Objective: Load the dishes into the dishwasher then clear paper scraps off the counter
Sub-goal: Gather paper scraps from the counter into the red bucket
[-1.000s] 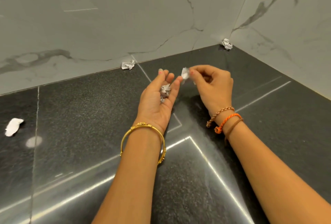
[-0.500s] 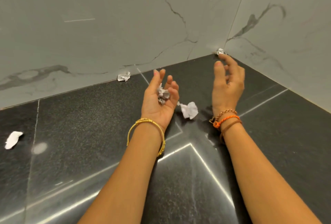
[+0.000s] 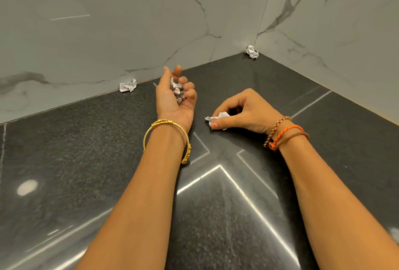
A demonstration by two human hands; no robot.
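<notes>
step: scrap (image 3: 218, 118) pinched on counter (image 3: 86, 151) by right hand (image 3: 244, 114) | left hand (image 3: 174, 99) cupped, holding scraps (image 3: 178, 91) | advice: scrap to be lifted cleanly, dropped deep into left palm

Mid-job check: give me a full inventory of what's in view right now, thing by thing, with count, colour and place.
loose paper scraps: 2, white, on the counter; one against the back wall, one in the far corner
held paper scraps: white, a small crumpled bunch in the left palm; 1 under the right fingers, touching the counter
counter: 1, black speckled stone, with light reflections
walls: 2, pale marble with grey veins, meeting at the corner
bangle: 1, gold, left wrist
bracelets: 3, beaded, orange and brown, right wrist
left hand: palm up, cupping scraps
right hand: pinching a scrap
</notes>
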